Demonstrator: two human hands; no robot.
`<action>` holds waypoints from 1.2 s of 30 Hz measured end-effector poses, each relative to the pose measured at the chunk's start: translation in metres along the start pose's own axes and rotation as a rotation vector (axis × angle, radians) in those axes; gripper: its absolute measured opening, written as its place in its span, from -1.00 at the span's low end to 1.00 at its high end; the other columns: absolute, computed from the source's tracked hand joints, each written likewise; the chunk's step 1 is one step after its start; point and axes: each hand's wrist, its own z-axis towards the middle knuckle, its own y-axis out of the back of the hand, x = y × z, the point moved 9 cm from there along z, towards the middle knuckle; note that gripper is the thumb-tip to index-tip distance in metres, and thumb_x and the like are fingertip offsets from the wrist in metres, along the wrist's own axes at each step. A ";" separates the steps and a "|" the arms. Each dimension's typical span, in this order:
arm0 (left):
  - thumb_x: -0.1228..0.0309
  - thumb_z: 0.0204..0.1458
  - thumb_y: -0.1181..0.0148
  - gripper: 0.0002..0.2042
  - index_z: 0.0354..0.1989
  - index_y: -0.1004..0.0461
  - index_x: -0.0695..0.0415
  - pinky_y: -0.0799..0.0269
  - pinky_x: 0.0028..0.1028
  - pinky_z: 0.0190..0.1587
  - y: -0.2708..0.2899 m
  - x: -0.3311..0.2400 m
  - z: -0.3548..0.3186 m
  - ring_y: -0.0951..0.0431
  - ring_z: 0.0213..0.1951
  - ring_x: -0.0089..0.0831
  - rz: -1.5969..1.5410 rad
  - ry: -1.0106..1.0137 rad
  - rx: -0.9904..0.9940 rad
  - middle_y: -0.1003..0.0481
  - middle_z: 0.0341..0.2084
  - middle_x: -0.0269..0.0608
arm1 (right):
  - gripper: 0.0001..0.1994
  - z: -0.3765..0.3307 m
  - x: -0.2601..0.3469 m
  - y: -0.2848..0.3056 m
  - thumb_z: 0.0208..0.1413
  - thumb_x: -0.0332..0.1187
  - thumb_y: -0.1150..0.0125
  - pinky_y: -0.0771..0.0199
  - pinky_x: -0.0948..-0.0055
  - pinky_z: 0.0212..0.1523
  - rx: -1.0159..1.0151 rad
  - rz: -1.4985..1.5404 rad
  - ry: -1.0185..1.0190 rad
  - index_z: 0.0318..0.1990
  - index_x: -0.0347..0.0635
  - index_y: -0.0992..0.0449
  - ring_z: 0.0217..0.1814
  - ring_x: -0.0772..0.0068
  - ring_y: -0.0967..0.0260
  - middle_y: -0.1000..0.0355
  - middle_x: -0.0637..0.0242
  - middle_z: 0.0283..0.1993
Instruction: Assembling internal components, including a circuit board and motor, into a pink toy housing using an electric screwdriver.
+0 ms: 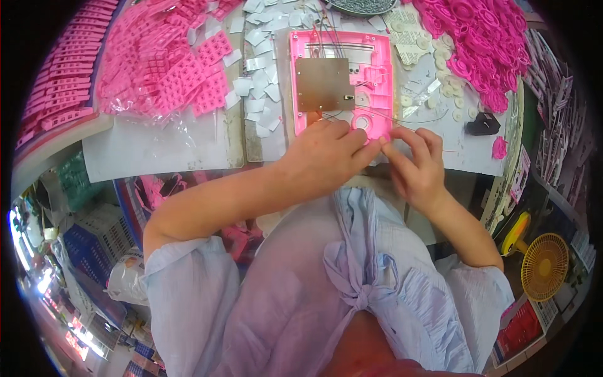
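Observation:
A pink plastic housing (385, 72) lies in front of me on the worktable. Over its left half sits a brownish square plate (323, 81), with thin dark wires running out above it and to its right. My left hand (326, 151) is closed on the housing's lower edge, fingers curled and their tips by a round pink ring (361, 122). At the lower right corner, my right hand (418, 163) pinches thumb and forefinger close to the left fingertips. What sits in that pinch is too small to make out.
Pink button-like parts (195, 69) heap at the left, beside scattered white pieces (257, 81). Magenta ring parts (477, 44) and pale discs (443, 69) lie at the right, near a small black part (483, 124). A yellow fan (544, 267) stands low on the right.

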 end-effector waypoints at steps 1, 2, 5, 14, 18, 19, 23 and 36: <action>0.45 -0.11 -0.16 -0.55 0.06 -0.50 0.15 -0.47 -0.32 -0.20 -0.003 -0.003 0.001 -0.49 -0.28 -0.29 0.027 -0.004 0.014 -0.48 -0.26 -0.23 | -0.55 0.004 -0.001 0.003 -0.20 -0.57 -0.33 -0.46 0.28 -0.07 0.039 0.016 0.021 -0.04 -0.04 -0.64 -0.03 0.06 -0.30 -0.46 0.25 0.13; 0.45 -0.11 -0.16 -0.55 0.06 -0.50 0.16 -0.47 -0.32 -0.20 -0.004 -0.004 0.000 -0.49 -0.29 -0.29 0.021 -0.003 0.008 -0.47 -0.27 -0.23 | -0.57 0.014 -0.006 0.006 -0.19 -0.57 -0.33 -0.47 0.28 -0.07 0.109 0.115 0.011 -0.05 -0.06 -0.64 -0.04 0.07 -0.32 -0.47 0.24 0.12; 0.47 -0.12 -0.15 -0.55 0.06 -0.49 0.17 -0.46 -0.33 -0.19 0.000 -0.004 -0.005 -0.48 -0.30 -0.30 0.017 0.005 -0.009 -0.45 -0.28 -0.23 | -0.73 0.068 -0.021 0.017 -0.03 -0.50 -0.27 -0.52 0.27 -0.17 0.105 0.334 -0.016 -0.11 -0.14 -0.64 -0.19 0.12 -0.49 -0.55 0.17 -0.07; 0.43 0.05 -0.22 -0.76 -0.09 -0.56 0.16 -0.47 -0.32 -0.21 0.038 0.062 0.003 -0.56 -0.25 -0.27 -0.474 0.366 -0.035 -0.54 -0.31 -0.08 | -0.73 0.179 -0.053 -0.046 0.02 -0.20 -0.27 -0.57 0.05 -0.30 0.154 -0.065 -0.296 -0.47 -0.28 -0.61 -0.34 -0.10 -0.56 -0.57 -0.01 -0.39; 0.20 -0.01 -0.36 -0.66 -0.20 -0.58 0.23 -0.49 -0.28 -0.21 0.086 0.143 0.017 -0.60 -0.30 -0.13 0.046 0.574 -0.435 -0.60 -0.33 -0.05 | -0.75 0.164 -0.055 -0.041 0.03 -0.22 -0.26 -0.56 0.04 -0.27 0.044 0.033 -0.379 -0.39 -0.27 -0.60 -0.35 -0.11 -0.55 -0.56 0.00 -0.39; 0.18 -0.02 -0.37 -0.64 -0.21 -0.58 0.23 -0.49 -0.26 -0.22 0.078 0.153 0.022 -0.61 -0.29 -0.11 0.109 0.576 -0.424 -0.60 -0.32 -0.04 | -0.76 0.160 -0.054 -0.040 0.03 -0.23 -0.26 -0.56 0.05 -0.26 0.007 0.075 -0.390 -0.36 -0.26 -0.60 -0.36 -0.11 -0.54 -0.56 0.01 -0.40; 0.19 -0.05 -0.39 -0.70 -0.23 -0.63 0.12 -0.37 -0.21 -0.13 0.070 0.153 0.033 -0.59 -0.19 -0.18 0.153 0.571 -0.424 -0.60 -0.27 -0.16 | -0.83 0.146 -0.041 -0.036 0.06 -0.29 -0.23 -0.56 0.14 -0.23 -0.069 0.316 -0.221 -0.28 -0.16 -0.60 -0.27 0.03 -0.53 -0.57 0.17 -0.32; 0.42 -0.03 -0.37 -0.86 -0.27 -0.68 0.00 -0.27 -0.32 -0.08 0.077 0.119 0.032 -0.53 -0.27 -0.39 0.220 0.155 -0.475 -0.60 -0.34 -0.44 | -0.68 0.177 -0.047 -0.006 -0.05 -0.53 -0.24 -0.47 0.18 0.08 -0.244 0.154 0.180 -0.07 -0.15 -0.61 0.03 0.04 -0.41 -0.54 0.21 -0.10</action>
